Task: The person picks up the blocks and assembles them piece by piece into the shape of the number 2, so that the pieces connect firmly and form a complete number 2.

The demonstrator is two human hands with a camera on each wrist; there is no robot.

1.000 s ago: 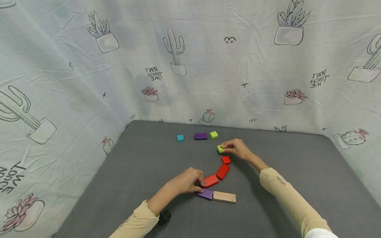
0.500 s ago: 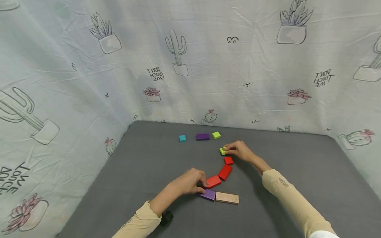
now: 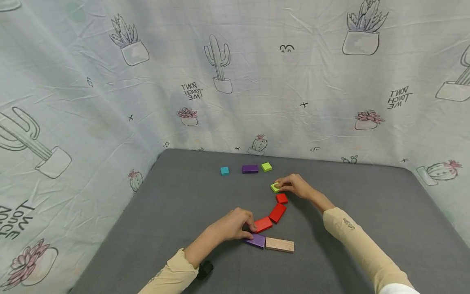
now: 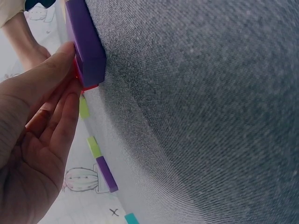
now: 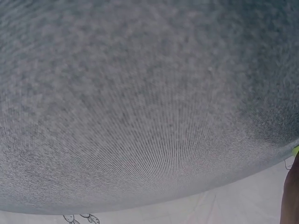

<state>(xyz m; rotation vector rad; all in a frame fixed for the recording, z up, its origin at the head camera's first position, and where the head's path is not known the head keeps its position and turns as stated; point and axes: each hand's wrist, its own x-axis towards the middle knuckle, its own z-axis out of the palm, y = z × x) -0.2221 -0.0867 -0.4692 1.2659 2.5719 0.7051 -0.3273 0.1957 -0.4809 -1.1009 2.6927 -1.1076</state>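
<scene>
With my right grip (image 3: 295,185) I pinch a lime block (image 3: 273,188) on the tabletop (image 3: 315,273), just beyond the small red block (image 3: 281,198). My left grip (image 3: 232,225) is parted, thumb touching the near purple block (image 3: 258,241), forefinger at the end of a long red block (image 3: 263,224). A wooden block (image 3: 280,245) lies end to end with the purple one.

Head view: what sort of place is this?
Probably a curtained-off tabletop workspace, likely indoors: a grey fabric-covered surface, a cactus-print curtain along its far edge, and coloured blocks laid out on top.
</scene>
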